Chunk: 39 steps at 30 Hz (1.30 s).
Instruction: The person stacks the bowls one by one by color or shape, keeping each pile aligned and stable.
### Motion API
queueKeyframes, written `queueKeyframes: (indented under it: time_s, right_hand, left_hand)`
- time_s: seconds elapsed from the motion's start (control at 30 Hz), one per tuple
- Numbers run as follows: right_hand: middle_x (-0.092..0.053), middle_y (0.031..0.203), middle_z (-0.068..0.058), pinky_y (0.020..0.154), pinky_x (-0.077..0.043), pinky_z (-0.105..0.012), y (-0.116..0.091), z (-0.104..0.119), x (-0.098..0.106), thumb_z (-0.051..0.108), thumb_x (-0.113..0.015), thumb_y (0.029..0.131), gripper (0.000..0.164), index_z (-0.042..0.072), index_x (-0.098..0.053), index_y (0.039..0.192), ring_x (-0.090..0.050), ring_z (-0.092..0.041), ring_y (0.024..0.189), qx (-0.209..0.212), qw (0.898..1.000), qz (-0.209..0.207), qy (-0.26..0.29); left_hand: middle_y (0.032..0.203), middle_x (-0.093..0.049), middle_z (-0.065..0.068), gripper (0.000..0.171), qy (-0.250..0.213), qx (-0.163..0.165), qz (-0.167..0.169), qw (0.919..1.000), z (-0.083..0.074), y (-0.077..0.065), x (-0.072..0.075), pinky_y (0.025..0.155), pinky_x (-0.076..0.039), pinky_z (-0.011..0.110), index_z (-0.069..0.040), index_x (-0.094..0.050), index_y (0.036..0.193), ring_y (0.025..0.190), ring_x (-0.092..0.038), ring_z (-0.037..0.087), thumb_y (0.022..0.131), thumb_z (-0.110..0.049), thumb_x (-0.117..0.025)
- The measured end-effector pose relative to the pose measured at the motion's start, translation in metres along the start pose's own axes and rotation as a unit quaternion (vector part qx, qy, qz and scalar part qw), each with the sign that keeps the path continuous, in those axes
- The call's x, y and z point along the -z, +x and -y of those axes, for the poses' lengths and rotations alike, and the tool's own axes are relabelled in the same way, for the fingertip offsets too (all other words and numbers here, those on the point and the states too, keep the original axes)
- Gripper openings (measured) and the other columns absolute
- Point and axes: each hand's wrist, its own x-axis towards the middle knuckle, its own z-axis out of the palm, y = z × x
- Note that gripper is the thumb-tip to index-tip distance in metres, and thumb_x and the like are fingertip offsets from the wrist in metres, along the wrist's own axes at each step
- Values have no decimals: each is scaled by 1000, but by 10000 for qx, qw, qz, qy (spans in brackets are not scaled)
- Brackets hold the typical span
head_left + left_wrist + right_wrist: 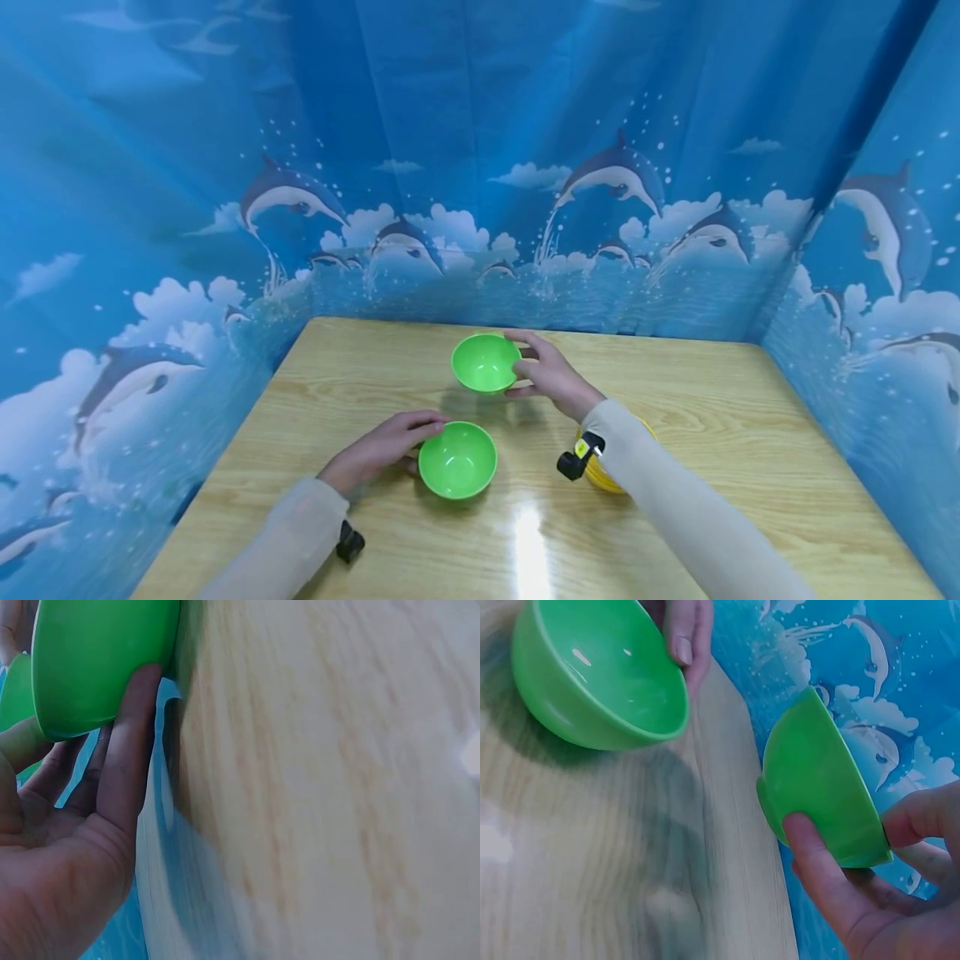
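Note:
My left hand (386, 450) grips a green bowl (458, 461) at its left side, thumb by the rim and fingers under the outer wall. In the left wrist view this bowl (105, 667) seems held just off the tabletop, its base partly out of frame. Farther back, my right hand (553, 375) grips a second green bowl (486, 364) by its right side, with a shadow on the wood below it. The right wrist view shows this bowl (817, 780) tilted, thumb at the rim and a finger along the outside. Both bowls look bare inside.
Yellow round ware (603, 475), perhaps stacked, sits on the wooden table (720, 417), partly hidden under my right forearm. A blue dolphin-print curtain (465, 167) surrounds the table's back and sides.

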Motion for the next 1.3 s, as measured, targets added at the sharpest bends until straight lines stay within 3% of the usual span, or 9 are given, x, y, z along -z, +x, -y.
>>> queueKeyframes:
  time_s: [0.17,0.5,0.87,1.3]
  right_hand:
    - [-41,164,-27,102,-66,-53,-10,-1,-3,-2,-48,105,69,15,-33,171,-67,-37,122,27,9998,174,-30]
    - [-40,164,-28,98,-68,-51,-29,-2,-12,0,-55,105,67,14,-39,168,-69,-39,125,87,9990,407,-173]
    - [-43,163,-28,95,-68,-55,-44,-10,-21,0,-54,106,63,14,-44,166,-70,-36,123,60,9975,663,-256]
    - [-45,164,-26,95,-68,-57,-54,-20,-28,5,-54,110,55,13,-47,164,-66,-36,129,117,9939,1037,-348]
  left_hand:
    - [154,-58,21,49,18,-3,27,10000,1,0,-1,74,-67,34,-8,-62,153,112,-69,21,114,-37,-57]
    - [156,-59,19,47,-76,-61,113,9999,0,0,0,79,-68,34,-8,-60,154,120,-69,20,115,-34,-55]
    - [152,-62,22,56,-250,137,41,9996,3,1,0,82,-70,37,-4,-46,164,106,-75,19,116,-33,-52]
    - [152,-63,21,49,-329,98,43,9994,2,0,0,82,-70,37,-5,-52,160,113,-72,20,118,-29,-48]
